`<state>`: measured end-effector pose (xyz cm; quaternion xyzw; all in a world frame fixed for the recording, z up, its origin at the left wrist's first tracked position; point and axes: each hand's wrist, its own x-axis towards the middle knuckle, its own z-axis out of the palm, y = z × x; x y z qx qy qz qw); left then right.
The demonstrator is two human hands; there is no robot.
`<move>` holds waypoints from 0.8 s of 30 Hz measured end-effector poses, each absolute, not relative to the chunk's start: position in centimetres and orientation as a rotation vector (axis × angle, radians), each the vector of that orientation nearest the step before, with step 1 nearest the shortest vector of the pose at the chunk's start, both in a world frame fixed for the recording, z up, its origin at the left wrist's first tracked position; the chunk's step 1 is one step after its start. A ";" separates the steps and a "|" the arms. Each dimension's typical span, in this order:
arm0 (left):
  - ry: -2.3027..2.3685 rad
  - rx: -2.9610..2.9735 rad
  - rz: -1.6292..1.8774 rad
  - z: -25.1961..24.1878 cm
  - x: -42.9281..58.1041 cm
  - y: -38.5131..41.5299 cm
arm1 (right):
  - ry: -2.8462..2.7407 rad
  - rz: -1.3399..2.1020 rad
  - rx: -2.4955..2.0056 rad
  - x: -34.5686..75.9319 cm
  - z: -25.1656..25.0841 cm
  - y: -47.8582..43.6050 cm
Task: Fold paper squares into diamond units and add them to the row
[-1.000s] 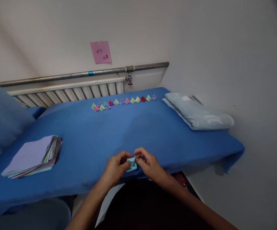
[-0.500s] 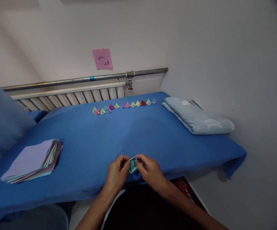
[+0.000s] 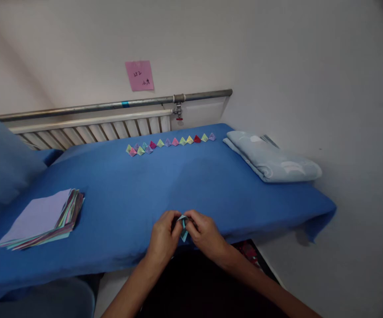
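Observation:
A small teal piece of folded paper (image 3: 184, 234) is held between both hands near the front edge of the blue-covered table (image 3: 118, 194). My left hand (image 3: 165, 234) pinches its left side with thumb and forefinger. On the opposite side, my right hand (image 3: 204, 232) grips it the same way. The fingers hide part of the paper, and its lower tip points down. Toward the back of the table lies a row of small folded paper pieces (image 3: 168, 142) in several colours, with a short second row at its left end.
A stack of coloured paper sheets (image 3: 42, 216) lies at the left. A folded pale blue blanket (image 3: 274, 161) rests at the right against the wall. Behind the table are a radiator (image 3: 92, 128) and a metal pipe (image 3: 92, 106). A pink note (image 3: 139, 76) hangs above.
The teal paper's open hollow has narrowed between the fingers, and the thumbs have come closer together. The view has shifted slightly; the things on the table lie as before.

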<state>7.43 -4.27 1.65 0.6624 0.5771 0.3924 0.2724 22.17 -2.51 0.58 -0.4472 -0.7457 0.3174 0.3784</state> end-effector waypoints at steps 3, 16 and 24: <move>1.522 1.812 1.071 1.6 7.5 -4.3 | -1.909 0.802 -1.151 22.1 0.4 -2.4; 1.550 1.785 1.126 1.4 7.7 -4.2 | -1.946 0.750 -1.164 21.9 0.4 -2.5; 1.605 1.615 1.137 1.1 7.9 -4.0 | -1.941 0.734 -1.184 21.7 0.5 -2.4</move>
